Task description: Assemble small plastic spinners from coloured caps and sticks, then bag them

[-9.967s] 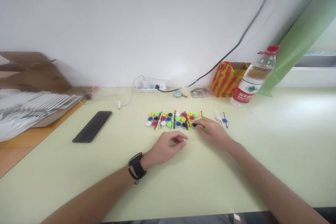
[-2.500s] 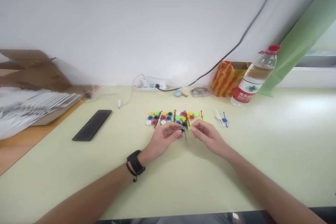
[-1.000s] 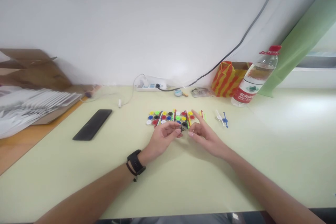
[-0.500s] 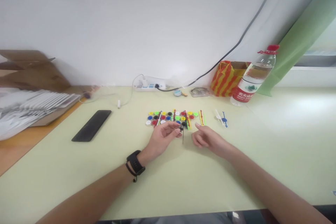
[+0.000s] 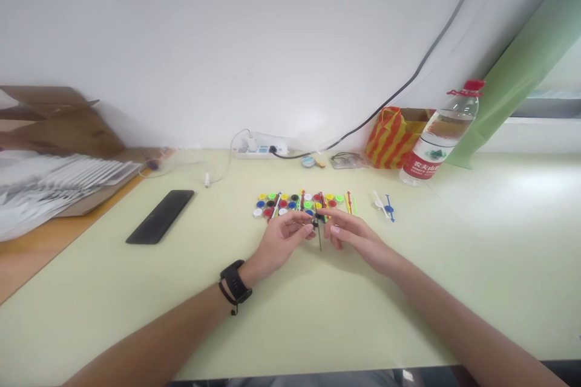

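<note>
My left hand (image 5: pixel 288 239) is closed, with thumb and fingertips pinching the hub of a black arrow spinner (image 5: pixel 319 238). The spinner's thin pointer stands roughly upright in the view. Just to its right is my right hand (image 5: pixel 351 234), its index finger stretched towards the pointer's upper part and its other fingers curled loosely apart; whether the fingertip touches I cannot tell. Behind the hands lie rows of small round coloured discs (image 5: pixel 284 197). Several coloured arrow pointers (image 5: pixel 348 201) rest across and beside them, partly hidden by my fingers.
Further right lie a white pointer (image 5: pixel 379 202) and a blue arrow pointer (image 5: pixel 389 208). A black phone-like slab (image 5: pixel 160 216) is at left. Towards the wall are a power strip (image 5: pixel 261 150), a striped bag (image 5: pixel 388 139) and a large water bottle (image 5: pixel 438 139). White packets (image 5: pixel 59 184) lie far left.
My right hand's index finger has straightened and come left, close to the pointer. The left hand keeps its pinch on the black arrow spinner. The view has shifted slightly.
</note>
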Demonstrator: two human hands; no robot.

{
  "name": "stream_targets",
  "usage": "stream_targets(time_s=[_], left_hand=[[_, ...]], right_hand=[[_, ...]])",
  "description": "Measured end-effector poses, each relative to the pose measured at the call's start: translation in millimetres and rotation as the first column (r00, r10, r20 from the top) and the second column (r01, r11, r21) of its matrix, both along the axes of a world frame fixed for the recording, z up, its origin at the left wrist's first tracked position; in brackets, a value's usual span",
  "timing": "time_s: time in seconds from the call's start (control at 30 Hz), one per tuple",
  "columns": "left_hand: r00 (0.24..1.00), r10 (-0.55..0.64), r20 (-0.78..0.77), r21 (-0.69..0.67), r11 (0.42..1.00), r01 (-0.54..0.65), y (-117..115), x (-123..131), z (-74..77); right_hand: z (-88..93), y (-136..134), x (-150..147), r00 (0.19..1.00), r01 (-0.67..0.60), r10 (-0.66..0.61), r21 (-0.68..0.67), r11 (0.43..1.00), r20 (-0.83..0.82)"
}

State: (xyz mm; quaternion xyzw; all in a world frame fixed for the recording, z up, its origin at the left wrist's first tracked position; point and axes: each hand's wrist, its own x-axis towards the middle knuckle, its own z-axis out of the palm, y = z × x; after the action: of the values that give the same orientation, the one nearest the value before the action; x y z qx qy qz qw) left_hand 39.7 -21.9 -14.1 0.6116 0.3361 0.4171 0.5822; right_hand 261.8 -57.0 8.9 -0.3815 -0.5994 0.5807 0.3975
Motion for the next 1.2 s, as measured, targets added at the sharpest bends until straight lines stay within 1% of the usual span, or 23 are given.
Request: stream_targets(time_s=[0.2, 0.33, 0.47, 0.5, 0.53, 0.57, 0.63, 0.67, 0.7, 0.73, 0.9, 1.1, 1.2], left_hand=[[1.0, -0.004, 0.009, -0.001, 1.0, 0.004, 0, 0, -1.0], [1.0, 0.0, 0.018, -0.004, 1.0, 0.0, 1, -1, -3.5], [1.0, 0.01, 0.019, -0.038, 0.999, -0.01, 1, 0, -2.9], [1.0, 0.01, 0.02, -0.045, 0.999, -0.009, 0, 0, -2.4], [1.0, 0.009, 0.02, -0.048, 0.999, -0.008, 0, 0, -2.0], [1.0, 0.008, 0.02, -0.05, 0.999, -0.007, -1, 0, -1.6], [1.0, 0.008, 0.028, -0.052, 0.999, -0.007, -1, 1, -1.2], [0.999, 0.008, 0.034, -0.052, 0.999, -0.006, -1, 1, -1.3], [0.999, 0.007, 0.039, -0.051, 0.999, -0.005, -1, 1, -1.5], [0.999, 0.007, 0.042, -0.052, 0.999, -0.004, -1, 1, -1.7], [0.999, 0.003, 0.038, -0.052, 0.999, -0.002, 0, 2, -1.6], [1.0, 0.012, -0.008, -0.024, 1.0, -0.013, -1, 1, -0.6], [1.0, 0.017, -0.026, -0.017, 1.0, -0.017, -1, 1, -0.4]], right_hand=[[1.8, -1, 0, 1.0, 0.013, -0.014, 0.012, 1.0, 0.015], [-0.2, -2, 0, 0.999, 0.005, -0.006, -0.014, 1.0, -0.054], [-4.3, -3, -3, 0.973, 0.132, -0.152, -0.119, 0.984, -0.176], [-4.9, -2, -2, 0.967, 0.138, -0.163, -0.138, 0.981, -0.195], [-5.2, -2, 0, 0.969, 0.107, -0.136, -0.145, 0.984, -0.208], [-5.3, -1, 2, 0.972, 0.047, -0.077, -0.139, 0.989, -0.223], [-5.3, 1, 7, 0.967, -0.105, 0.08, -0.094, 0.99, -0.244], [-5.3, 2, 10, 0.96, -0.159, 0.138, -0.069, 0.985, -0.245], [-5.5, 3, 11, 0.956, -0.179, 0.161, -0.051, 0.982, -0.246], [-5.7, 4, 12, 0.957, -0.168, 0.154, -0.04, 0.985, -0.246], [-6.4, 4, 6, 0.983, -0.024, 0.017, -0.04, 0.999, -0.184], [-6.5, 3, 1, 0.998, 0.057, -0.057, -0.01, 0.998, -0.019], [-5.9, 4, 1, 0.996, 0.068, -0.069, 0.009, 0.998, 0.06]])
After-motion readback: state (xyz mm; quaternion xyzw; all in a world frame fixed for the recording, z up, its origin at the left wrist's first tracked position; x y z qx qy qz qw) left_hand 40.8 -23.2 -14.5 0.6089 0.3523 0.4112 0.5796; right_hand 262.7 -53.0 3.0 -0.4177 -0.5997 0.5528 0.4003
